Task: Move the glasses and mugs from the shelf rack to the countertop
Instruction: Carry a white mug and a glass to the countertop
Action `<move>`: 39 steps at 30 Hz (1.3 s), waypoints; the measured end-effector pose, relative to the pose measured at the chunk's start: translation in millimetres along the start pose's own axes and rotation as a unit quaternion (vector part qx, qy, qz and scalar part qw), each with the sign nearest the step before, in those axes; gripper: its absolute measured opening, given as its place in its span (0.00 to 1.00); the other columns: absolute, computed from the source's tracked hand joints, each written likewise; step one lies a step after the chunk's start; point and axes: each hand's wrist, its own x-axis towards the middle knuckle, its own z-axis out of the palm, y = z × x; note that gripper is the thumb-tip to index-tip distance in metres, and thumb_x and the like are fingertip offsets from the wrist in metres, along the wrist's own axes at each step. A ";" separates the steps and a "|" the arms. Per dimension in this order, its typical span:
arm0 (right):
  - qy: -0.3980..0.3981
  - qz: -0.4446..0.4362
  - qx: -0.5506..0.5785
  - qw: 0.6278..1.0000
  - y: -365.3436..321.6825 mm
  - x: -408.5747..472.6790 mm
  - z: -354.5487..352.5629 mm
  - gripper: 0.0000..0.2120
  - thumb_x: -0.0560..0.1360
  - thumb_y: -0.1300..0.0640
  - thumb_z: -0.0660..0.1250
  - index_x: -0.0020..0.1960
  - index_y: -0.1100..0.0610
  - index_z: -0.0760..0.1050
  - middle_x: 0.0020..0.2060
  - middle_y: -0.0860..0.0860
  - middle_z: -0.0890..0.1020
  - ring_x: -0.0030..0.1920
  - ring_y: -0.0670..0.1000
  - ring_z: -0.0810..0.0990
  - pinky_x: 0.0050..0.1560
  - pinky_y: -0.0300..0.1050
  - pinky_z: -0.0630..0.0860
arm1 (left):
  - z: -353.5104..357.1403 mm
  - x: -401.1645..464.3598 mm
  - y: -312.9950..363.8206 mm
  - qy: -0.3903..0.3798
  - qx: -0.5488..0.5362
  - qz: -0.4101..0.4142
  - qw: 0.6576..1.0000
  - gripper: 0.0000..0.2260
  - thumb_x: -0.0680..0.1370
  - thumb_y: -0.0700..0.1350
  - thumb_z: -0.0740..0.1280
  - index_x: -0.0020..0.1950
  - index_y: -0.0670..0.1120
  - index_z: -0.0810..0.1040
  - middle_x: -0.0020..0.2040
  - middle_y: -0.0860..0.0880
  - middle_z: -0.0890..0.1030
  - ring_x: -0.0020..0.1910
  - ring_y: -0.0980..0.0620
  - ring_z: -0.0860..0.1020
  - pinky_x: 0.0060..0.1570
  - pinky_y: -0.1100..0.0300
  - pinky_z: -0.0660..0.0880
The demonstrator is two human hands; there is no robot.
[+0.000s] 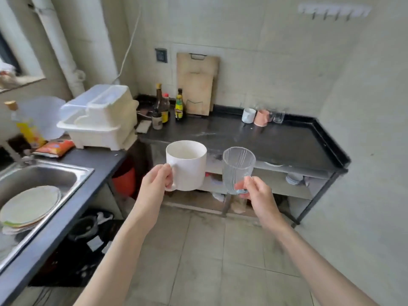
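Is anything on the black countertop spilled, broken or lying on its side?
Nothing stands out. The white mug, pink mug and small glasses stand upright at the back of the countertop; no spill is visible.

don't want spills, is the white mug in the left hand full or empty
Empty: the white mug, held upright by its handle in the left hand, shows bare white inner wall with no liquid.
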 end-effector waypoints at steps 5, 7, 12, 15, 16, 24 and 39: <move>0.074 0.018 0.000 0.997 29.9 51.6 -64.9 0.14 0.80 0.53 0.54 0.42 0.56 0.75 0.41 0.45 0.81 0.43 0.44 0.78 0.39 0.28 0.72 | 90.0 58.8 -12.7 -0.083 0.019 -0.014 0.996 0.11 0.72 0.48 0.57 0.32 0.45 0.62 0.31 0.52 0.63 0.37 0.51 0.62 0.42 0.54 0.59; 0.098 0.028 0.004 0.995 42.5 80.6 -84.6 0.15 0.80 0.53 0.54 0.41 0.55 0.75 0.42 0.47 0.81 0.44 0.47 0.78 0.46 0.38 0.75 | 122.0 90.1 -20.9 -0.101 0.022 -0.023 0.994 0.11 0.70 0.49 0.57 0.32 0.43 0.63 0.32 0.51 0.64 0.38 0.50 0.62 0.41 0.54 0.59; 0.146 0.037 0.014 0.989 67.2 168.6 -119.6 0.14 0.79 0.55 0.55 0.41 0.56 0.76 0.42 0.49 0.82 0.46 0.46 0.78 0.48 0.44 0.76 | 195.8 178.5 -48.9 -0.140 0.015 -0.055 0.989 0.10 0.69 0.50 0.58 0.32 0.46 0.64 0.32 0.53 0.66 0.34 0.55 0.64 0.35 0.61 0.62; 0.143 0.055 0.005 0.988 72.0 221.7 -134.6 0.14 0.79 0.54 0.55 0.41 0.57 0.76 0.43 0.49 0.82 0.45 0.43 0.78 0.47 0.40 0.75 | 235.1 232.3 -64.4 -0.174 0.026 -0.056 0.983 0.14 0.72 0.49 0.58 0.35 0.41 0.61 0.35 0.50 0.63 0.34 0.56 0.62 0.38 0.56 0.57; 0.140 0.062 0.006 0.988 73.2 237.9 -139.7 0.14 0.79 0.55 0.55 0.41 0.58 0.76 0.43 0.49 0.82 0.46 0.44 0.78 0.48 0.40 0.75 | 247.3 250.4 -69.2 -0.178 0.028 -0.064 0.982 0.14 0.74 0.49 0.57 0.35 0.40 0.61 0.35 0.49 0.63 0.36 0.55 0.62 0.40 0.56 0.58; 0.172 0.094 0.009 0.981 95.5 343.6 -185.5 0.14 0.79 0.56 0.56 0.41 0.60 0.75 0.42 0.51 0.81 0.46 0.46 0.78 0.42 0.32 0.74 | 335.4 354.2 -103.9 -0.246 -0.002 -0.138 0.959 0.16 0.78 0.47 0.57 0.30 0.47 0.65 0.30 0.56 0.70 0.38 0.53 0.68 0.48 0.58 0.65; 0.131 0.223 0.063 0.964 203.1 584.0 -282.4 0.10 0.75 0.56 0.59 0.42 0.58 0.76 0.49 0.51 0.79 0.52 0.54 0.78 0.59 0.49 0.72 | 534.8 513.3 -191.4 -0.275 0.040 -0.229 0.933 0.10 0.78 0.45 0.61 0.39 0.42 0.74 0.40 0.50 0.75 0.46 0.51 0.72 0.55 0.56 0.67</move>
